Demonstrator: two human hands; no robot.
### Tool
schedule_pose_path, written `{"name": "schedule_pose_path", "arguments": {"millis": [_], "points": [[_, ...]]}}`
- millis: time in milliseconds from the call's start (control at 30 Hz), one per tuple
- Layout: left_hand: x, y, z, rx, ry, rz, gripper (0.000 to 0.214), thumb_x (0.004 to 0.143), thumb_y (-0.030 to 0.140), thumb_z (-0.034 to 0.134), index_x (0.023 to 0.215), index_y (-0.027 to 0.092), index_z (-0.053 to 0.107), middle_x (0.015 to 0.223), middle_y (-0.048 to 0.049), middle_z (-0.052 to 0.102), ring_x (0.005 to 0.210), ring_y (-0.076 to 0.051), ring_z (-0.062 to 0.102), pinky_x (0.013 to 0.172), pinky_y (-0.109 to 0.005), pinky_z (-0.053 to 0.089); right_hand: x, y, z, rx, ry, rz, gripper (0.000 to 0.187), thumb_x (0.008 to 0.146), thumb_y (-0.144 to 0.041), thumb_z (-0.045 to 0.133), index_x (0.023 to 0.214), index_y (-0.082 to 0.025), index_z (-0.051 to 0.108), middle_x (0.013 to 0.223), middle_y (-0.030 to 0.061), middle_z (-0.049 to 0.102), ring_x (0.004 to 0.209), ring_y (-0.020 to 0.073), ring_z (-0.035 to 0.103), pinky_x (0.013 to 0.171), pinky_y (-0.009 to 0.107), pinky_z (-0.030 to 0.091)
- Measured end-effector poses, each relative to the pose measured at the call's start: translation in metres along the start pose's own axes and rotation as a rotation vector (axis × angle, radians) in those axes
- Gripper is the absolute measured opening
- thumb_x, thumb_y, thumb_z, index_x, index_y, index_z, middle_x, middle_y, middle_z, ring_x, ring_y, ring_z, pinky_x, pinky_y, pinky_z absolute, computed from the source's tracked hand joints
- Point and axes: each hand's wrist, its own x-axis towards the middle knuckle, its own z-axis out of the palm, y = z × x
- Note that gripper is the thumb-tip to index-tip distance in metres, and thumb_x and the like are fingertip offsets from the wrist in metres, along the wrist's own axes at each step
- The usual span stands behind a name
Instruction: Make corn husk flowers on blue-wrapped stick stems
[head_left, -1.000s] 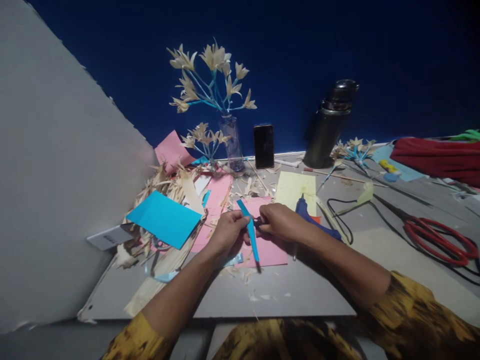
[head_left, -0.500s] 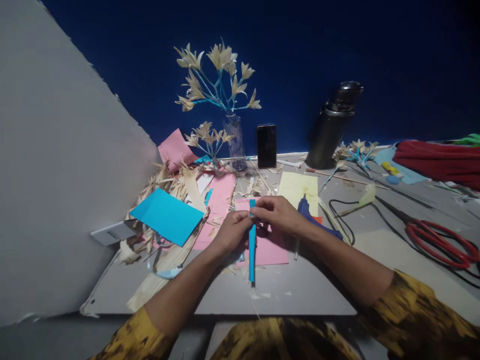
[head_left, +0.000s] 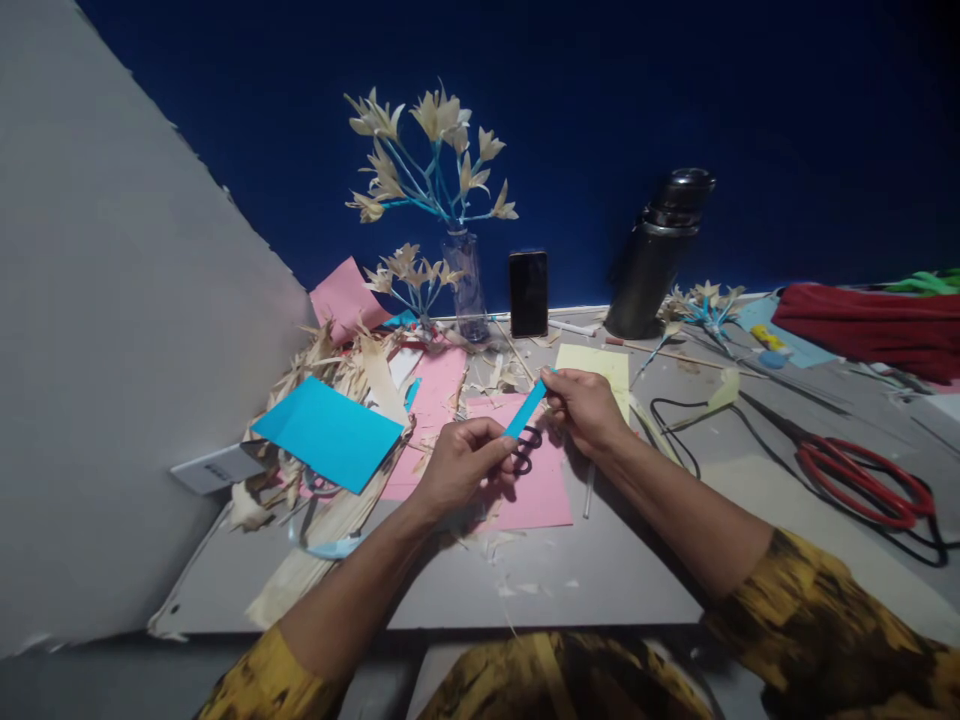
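A narrow blue paper strip point(head_left: 526, 409) slants between my two hands above a pink sheet point(head_left: 525, 480). My left hand point(head_left: 461, 465) pinches its lower end, fingers closed. My right hand point(head_left: 585, 405) pinches its upper end, fingers closed too. Small black scissors point(head_left: 525, 452) lie on the pink sheet just below the strip, beside my left fingers.
A blue sheet point(head_left: 326, 435) and paper scraps lie at left. A vase of paper flowers point(head_left: 463, 280), a phone point(head_left: 528, 292) and a dark flask point(head_left: 656, 255) stand at the back. A yellow sheet point(head_left: 600, 365), black cable point(head_left: 675, 420), red scissors point(head_left: 855, 465) and red cloth point(head_left: 870, 325) are at right.
The strip hung upright from both hands at its top; now my right hand has moved up and right and the strip is stretched aslant between the hands. The scissors now show.
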Motion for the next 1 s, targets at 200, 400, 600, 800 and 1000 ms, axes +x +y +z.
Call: {"name": "schedule_pose_path", "arguments": {"millis": [200, 400, 600, 800, 1000], "points": [[-0.001, -0.001, 0.001, -0.041, -0.009, -0.027, 0.033, 0.078, 0.039, 0.078, 0.066, 0.014, 0.060, 0.055, -0.0017, 0.063, 0.043, -0.015, 0.061, 0.040, -0.026, 0.049, 0.008, -0.010, -0.005, 0.101, 0.094, -0.039, 0.040, 0.068, -0.035, 0.087, 0.060, -0.017, 0.052, 0.046, -0.0072, 0.042, 0.041, 0.0034, 0.034, 0.034, 0.014, 0.026], [-0.001, -0.001, 0.002, -0.057, 0.008, -0.022, 0.033, 0.078, 0.042, 0.077, 0.070, 0.015, 0.060, 0.054, -0.0002, 0.062, 0.041, -0.015, 0.062, 0.035, -0.020, 0.041, 0.004, -0.018, -0.005, 0.067, 0.007, -0.195, 0.040, 0.072, -0.050, 0.082, 0.066, -0.017, 0.060, 0.051, -0.0044, 0.049, 0.046, 0.0064, 0.041, 0.039, 0.016, 0.032], [0.000, -0.002, 0.007, -0.053, 0.123, 0.043, 0.031, 0.077, 0.043, 0.077, 0.072, 0.016, 0.062, 0.056, 0.0015, 0.062, 0.042, -0.014, 0.060, 0.037, -0.023, 0.047, -0.001, -0.025, -0.005, -0.116, -0.188, -0.325, 0.034, 0.071, -0.044, 0.083, 0.063, -0.016, 0.065, 0.054, -0.0047, 0.053, 0.050, 0.0070, 0.043, 0.047, 0.021, 0.033], [-0.002, 0.033, 0.010, 0.235, 0.069, 0.170, 0.025, 0.080, 0.035, 0.073, 0.068, 0.013, 0.068, 0.056, -0.0026, 0.066, 0.049, -0.011, 0.060, 0.048, -0.020, 0.046, -0.009, -0.078, -0.017, -0.200, -0.066, -0.566, 0.032, 0.072, -0.042, 0.082, 0.062, -0.017, 0.064, 0.057, -0.0031, 0.060, 0.053, 0.0081, 0.049, 0.054, 0.022, 0.039], [0.033, 0.031, 0.009, 0.268, 0.118, -0.017, 0.012, 0.081, 0.017, 0.066, 0.070, 0.015, 0.063, 0.056, -0.0011, 0.065, 0.047, -0.011, 0.060, 0.048, -0.020, 0.046, -0.009, -0.113, -0.049, -0.060, -0.044, -0.411, 0.029, 0.065, -0.032, 0.085, 0.069, -0.019, 0.059, 0.072, 0.0011, 0.070, 0.064, 0.0125, 0.063, 0.067, 0.028, 0.054]]}}
